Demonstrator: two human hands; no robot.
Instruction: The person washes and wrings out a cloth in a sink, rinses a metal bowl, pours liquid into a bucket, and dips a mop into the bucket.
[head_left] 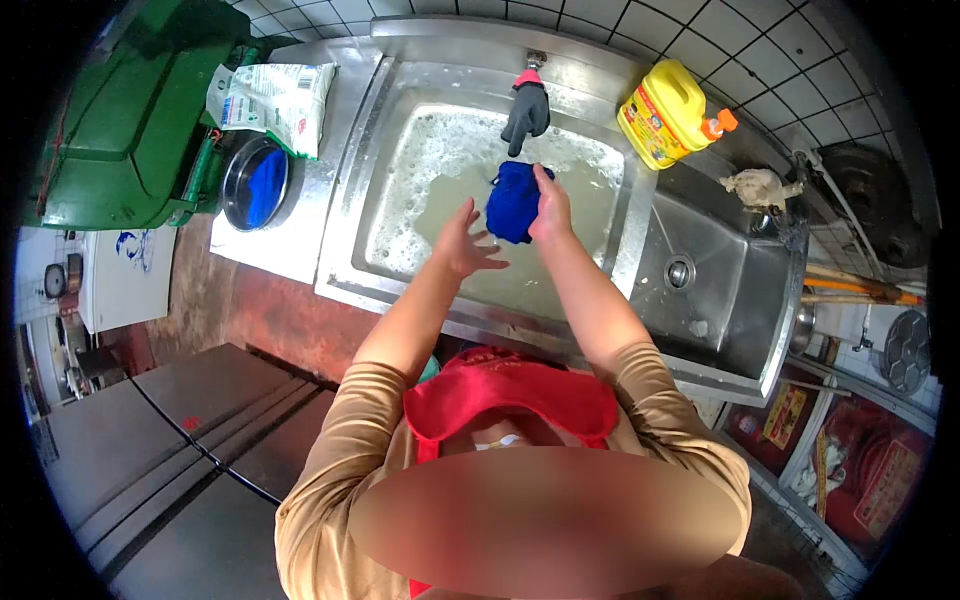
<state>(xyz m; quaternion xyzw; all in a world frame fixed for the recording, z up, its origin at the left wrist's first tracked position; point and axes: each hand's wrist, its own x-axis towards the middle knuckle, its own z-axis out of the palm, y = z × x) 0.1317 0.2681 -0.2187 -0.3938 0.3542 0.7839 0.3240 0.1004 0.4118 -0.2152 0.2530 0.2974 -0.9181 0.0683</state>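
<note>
A bunched blue cloth (512,203) is in my right hand (551,208), above the soapy water of the large steel sink (632,215). My right fingers press along its right side. Just left of the cloth, my left hand (467,240) has its fingers spread and holds nothing. A dark grey glove with a red cuff (526,118) hangs over the faucet at the back of the sink, a little beyond the cloth. White foam floats on the cloudy water, mostly at the back and left.
Left of the sink, a metal bowl (232,190) with another blue cloth (266,188) stands beside a white-and-green bag (272,100) and a green bin (115,130). At the right are a yellow jug (655,115) with an orange cap and a smaller sink basin (725,250).
</note>
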